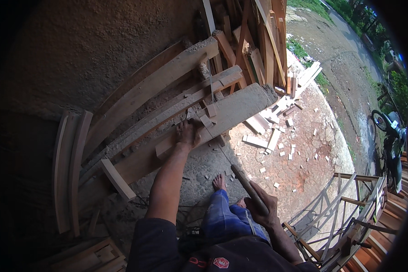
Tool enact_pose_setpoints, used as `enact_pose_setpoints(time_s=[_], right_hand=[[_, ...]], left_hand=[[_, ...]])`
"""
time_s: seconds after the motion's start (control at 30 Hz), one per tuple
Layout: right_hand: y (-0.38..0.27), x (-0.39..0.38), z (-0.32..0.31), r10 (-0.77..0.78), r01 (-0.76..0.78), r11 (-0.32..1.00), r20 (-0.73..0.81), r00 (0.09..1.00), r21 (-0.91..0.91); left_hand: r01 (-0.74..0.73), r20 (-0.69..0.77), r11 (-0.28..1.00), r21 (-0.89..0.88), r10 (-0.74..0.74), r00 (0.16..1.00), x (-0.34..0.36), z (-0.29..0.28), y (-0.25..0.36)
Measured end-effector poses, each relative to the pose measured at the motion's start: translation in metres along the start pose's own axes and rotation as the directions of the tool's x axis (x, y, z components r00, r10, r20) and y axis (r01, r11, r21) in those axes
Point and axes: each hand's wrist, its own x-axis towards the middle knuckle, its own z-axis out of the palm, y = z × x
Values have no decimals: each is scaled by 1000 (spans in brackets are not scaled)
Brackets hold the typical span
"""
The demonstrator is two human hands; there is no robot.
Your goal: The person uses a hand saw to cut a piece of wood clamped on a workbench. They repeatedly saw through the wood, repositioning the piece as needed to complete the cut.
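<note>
My right hand point(266, 206) is closed around the long straight handle point(250, 188) of a saw, at lower centre right. Its thin blade point(220, 146), seen nearly edge-on, runs up and left to the workbench plank. My left hand point(188, 133) presses down on a short wooden piece point(165, 146) lying on that thick plank point(238, 106), its fingers curled and partly hidden. Just right of those fingers, beside the blade, lie small cut wooden blocks point(206, 121). Where exactly the blade meets the wood is hard to make out.
Long boards point(145, 81) lie along the wall, and upright timber offcuts point(254, 50) lean at the back. Small blocks point(290, 122) litter the floor to the right. A loose wood bar point(118, 180) rests at the left. A wooden frame point(340, 213) and a motorcycle point(393, 145) stand far right.
</note>
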Motion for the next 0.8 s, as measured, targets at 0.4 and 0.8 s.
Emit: enact_pose_setpoints(time_s=[0.4,0.8], right_hand=[[22,70,56,11,-6,992,-36,999,124],[22,75,55,94,-95,986,16,995,136]], left_hand=[[-39,86,985,166,25,996,3,-9,7],[-45,101,995,88,36,994,2,-27,16]])
